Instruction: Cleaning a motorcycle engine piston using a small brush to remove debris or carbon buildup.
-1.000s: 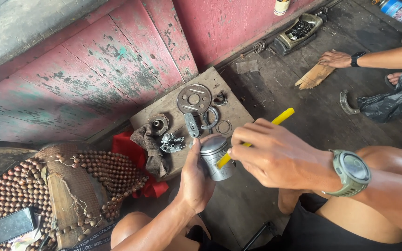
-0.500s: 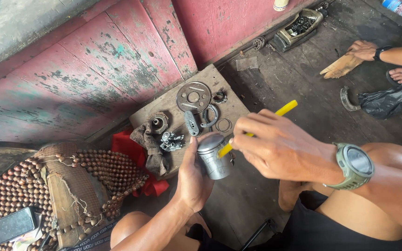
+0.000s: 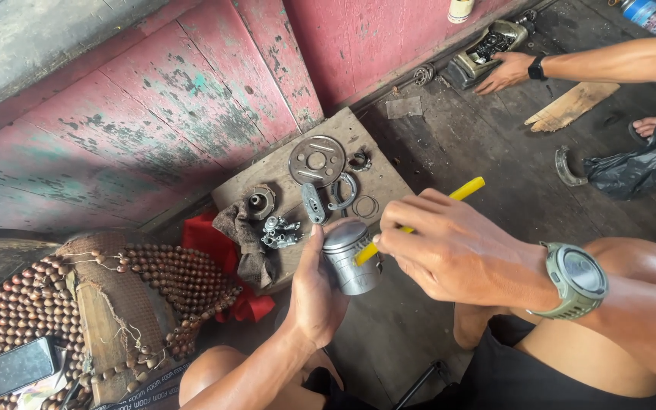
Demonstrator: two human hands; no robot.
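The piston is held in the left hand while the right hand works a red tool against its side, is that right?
Not quite: the tool is yellow, not red. The head view shows the left hand holding the piston while the right hand works the yellow tool against its side.

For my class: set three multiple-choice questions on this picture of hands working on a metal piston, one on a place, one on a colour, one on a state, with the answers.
1. Where does the round metal disc lie?
A. on the wooden board
B. on the beaded mat
C. in the black bag

2. What colour is the tool in the right hand?
A. blue
B. yellow
C. white

3. How is the piston kept?
A. lying on the floor
B. resting on the red cloth
C. gripped in the left hand

Answers: 1 A, the disc rests among small parts on the board. 2 B, its handle sticks out yellow. 3 C, fingers wrap its side.
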